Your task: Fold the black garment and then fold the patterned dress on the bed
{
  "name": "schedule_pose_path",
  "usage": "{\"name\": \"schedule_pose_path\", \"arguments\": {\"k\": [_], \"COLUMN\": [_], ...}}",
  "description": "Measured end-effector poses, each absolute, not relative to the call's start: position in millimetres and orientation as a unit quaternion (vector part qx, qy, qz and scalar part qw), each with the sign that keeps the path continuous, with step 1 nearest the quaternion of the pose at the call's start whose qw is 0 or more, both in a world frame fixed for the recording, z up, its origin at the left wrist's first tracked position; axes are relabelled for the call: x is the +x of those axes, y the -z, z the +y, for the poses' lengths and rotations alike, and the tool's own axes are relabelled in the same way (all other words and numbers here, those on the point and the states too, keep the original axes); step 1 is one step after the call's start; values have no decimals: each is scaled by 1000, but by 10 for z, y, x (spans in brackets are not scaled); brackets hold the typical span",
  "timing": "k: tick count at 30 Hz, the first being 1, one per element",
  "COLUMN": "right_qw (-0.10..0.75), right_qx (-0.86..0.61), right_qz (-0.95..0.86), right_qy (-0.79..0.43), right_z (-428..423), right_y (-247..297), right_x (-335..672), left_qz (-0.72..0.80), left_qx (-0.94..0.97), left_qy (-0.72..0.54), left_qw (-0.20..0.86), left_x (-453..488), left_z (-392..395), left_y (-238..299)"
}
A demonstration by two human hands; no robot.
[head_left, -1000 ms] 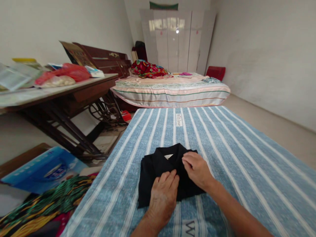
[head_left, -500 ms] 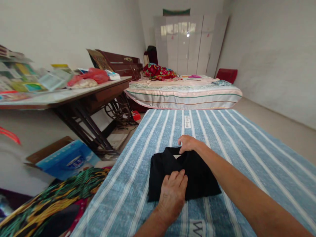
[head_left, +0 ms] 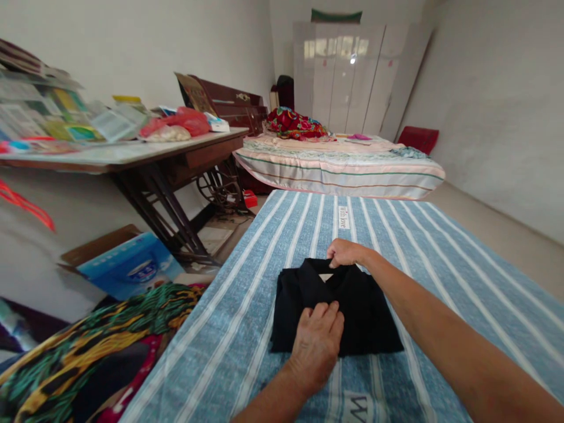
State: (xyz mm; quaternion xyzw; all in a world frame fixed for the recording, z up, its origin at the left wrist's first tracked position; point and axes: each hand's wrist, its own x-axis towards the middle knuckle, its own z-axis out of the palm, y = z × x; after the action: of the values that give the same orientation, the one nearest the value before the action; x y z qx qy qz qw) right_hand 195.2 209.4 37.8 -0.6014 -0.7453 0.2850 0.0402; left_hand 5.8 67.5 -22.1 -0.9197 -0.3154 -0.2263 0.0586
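A folded black collared shirt [head_left: 365,317] lies on a blue-and-white striped cloth [head_left: 233,305], its collar at the far side and a pale label showing inside the neck. My left hand [head_left: 318,338] rests palm down on the shirt's front, below the collar opening, with its fingers laid on the fabric. At the collar's far edge, my right hand [head_left: 344,252] pinches the cloth between thumb and fingers. My right forearm reaches in from the lower right and passes above part of the shirt.
To the left stands a sewing-machine table [head_left: 176,154] bearing a red plastic bag [head_left: 194,121] and boxes. Below it are a blue carton [head_left: 136,264] and multicoloured yarn [head_left: 145,329]. A bed [head_left: 343,170] and white wardrobe [head_left: 348,82] stand behind.
My right fingers have closed on the collar's far edge, which stands a little higher. My left hand stays on the shirt's front. The whole view has shifted slightly.
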Motion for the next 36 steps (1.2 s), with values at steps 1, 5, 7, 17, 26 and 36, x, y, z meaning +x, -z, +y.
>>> {"name": "schedule_pose_path", "arguments": {"k": [1,5,7,17,26,36], "right_qw": [34,19,22,19,6,51], "right_qx": [-598,-581,-578,-556,-572,-642], "right_qz": [-746,-750,-749,-746,-754,-755], "right_qy": [-292,-315,-323,-367,-322,-118], "right_z": [2114,2219,2265,2329,2268,1927], "right_y": [-380,-402,-404,-320,-358,-487], "right_x": [1942,1872,1812,1734,1698,1597], "left_qz": [-316,-315,-317,-323,-354,-343], "left_qx": [-920,-919,-919,-912,-892,-895], "left_qy": [225,229,228,251,283,285], "left_qw": [58,59,56,38,-11,-9], "left_x": [57,57,58,66,85,73], "left_z": [673,673,674,674,706,717], "left_y": [224,247,254,282,267,225]}}
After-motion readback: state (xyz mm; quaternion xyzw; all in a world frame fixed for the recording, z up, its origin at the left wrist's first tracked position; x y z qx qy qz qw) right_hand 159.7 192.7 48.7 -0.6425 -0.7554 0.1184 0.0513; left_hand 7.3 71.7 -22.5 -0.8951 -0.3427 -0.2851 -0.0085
